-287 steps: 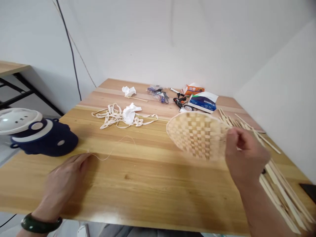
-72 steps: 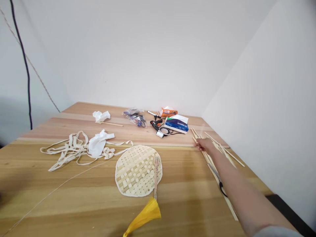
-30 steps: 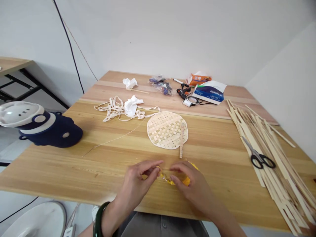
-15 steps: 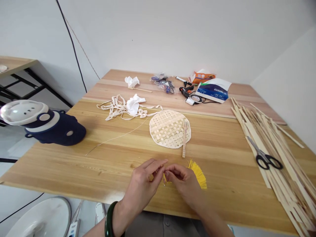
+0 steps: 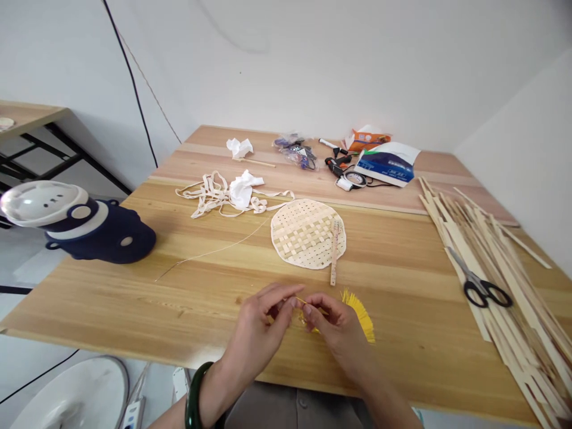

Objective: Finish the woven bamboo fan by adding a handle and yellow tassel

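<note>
My left hand (image 5: 261,325) and my right hand (image 5: 335,328) meet over the near middle of the table, each closed in a pinch. A thin yellow strand (image 5: 301,300) runs between their fingertips. From beneath my right hand a yellow fringed tassel (image 5: 360,314) fans out to the right, partly hidden by the hand. Just beyond the hands lies a round woven bamboo fan panel (image 5: 301,235) with a pale edging. A short ruler (image 5: 334,253) rests across its right side.
Scissors (image 5: 485,291) lie on a pile of bamboo strips (image 5: 504,298) at the right. Tangled cream ribbon (image 5: 210,193) and crumpled tissue (image 5: 243,187) are behind the fan panel. A dark blue bear-shaped object (image 5: 102,232) stands left. A glue gun (image 5: 336,164) and tissue pack (image 5: 386,165) lie at the back.
My fingertips have drawn slightly apart, and the yellow strand now shows stretched between them. My left hand has shifted a little. The things on the table have stayed put.
</note>
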Demonstrator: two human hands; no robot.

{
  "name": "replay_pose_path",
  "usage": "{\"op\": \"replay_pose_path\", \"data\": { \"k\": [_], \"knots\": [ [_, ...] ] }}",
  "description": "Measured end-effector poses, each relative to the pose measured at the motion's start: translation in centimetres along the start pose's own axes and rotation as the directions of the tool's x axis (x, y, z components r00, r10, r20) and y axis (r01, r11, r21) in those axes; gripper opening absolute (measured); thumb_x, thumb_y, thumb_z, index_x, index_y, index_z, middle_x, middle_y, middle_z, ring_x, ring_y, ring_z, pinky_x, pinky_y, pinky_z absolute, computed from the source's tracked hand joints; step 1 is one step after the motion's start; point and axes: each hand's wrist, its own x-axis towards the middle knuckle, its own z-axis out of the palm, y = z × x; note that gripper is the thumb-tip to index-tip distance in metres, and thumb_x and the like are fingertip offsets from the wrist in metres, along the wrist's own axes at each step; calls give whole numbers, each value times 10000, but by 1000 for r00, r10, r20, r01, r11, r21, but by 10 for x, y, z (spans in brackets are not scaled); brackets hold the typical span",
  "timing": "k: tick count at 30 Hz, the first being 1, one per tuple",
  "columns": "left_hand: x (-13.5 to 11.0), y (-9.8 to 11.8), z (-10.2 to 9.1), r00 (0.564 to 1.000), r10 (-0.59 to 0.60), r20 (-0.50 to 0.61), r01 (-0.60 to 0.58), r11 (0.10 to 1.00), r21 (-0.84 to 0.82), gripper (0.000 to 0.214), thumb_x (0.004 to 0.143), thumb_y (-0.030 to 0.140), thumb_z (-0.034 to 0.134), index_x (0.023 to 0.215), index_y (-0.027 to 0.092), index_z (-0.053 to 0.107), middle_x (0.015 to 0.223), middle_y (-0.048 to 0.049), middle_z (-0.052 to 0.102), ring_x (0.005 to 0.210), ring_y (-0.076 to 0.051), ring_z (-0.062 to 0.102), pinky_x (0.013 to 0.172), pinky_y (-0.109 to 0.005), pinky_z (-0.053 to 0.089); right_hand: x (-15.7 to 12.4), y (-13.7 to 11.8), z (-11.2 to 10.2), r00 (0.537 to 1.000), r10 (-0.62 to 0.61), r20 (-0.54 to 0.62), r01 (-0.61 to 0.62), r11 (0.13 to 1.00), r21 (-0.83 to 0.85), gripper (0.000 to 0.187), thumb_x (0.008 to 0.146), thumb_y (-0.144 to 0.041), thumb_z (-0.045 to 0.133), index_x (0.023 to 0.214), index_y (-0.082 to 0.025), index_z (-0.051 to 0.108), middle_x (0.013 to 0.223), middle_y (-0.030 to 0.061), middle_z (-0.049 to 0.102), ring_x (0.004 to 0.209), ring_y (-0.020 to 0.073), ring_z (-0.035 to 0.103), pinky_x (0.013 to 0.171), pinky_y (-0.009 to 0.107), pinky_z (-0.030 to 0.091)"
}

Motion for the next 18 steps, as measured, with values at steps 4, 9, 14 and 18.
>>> {"op": "replay_pose_path", "data": {
  "k": [4,9,14,18],
  "knots": [
    [2,-6,3,998,-20,58,21,1000,-5,267,914,220,532,1109,190,712,948,-54,738,811,-147,676,673,-214,502,-2,1,-2,999,-31,-13,32,994,102,249,843,-434,652,817,-187,673,652,-6,637,619,116,585,629,236,495],
    [4,-9,8,985,9,172,-28,994,109,259,931,234,507,1054,223,735,899,-37,741,810,-164,672,713,-244,496,-2,2,-12,994,32,-103,-21,995,101,350,809,-531,644,834,-182,622,494,-41,533,454,112,491,426,216,401],
    [13,-15,1,994,26,102,-45,980,194,283,946,279,489,1095,224,722,1055,-55,736,953,-185,674,832,-265,501,5,4,-34,935,-18,-354,-76,965,-250,384,826,-565,530,921,-200,595,540,-54,506,441,122,449,435,249,401],
    [22,-26,-6,999,32,9,-34,971,238,267,929,275,504,1062,209,726,1069,-63,738,975,-197,673,875,-292,497,21,6,-42,906,-92,-412,-196,773,-603,294,872,-470,465,982,-212,555,572,-37,562,519,173,517,533,287,381]
  ]
}}
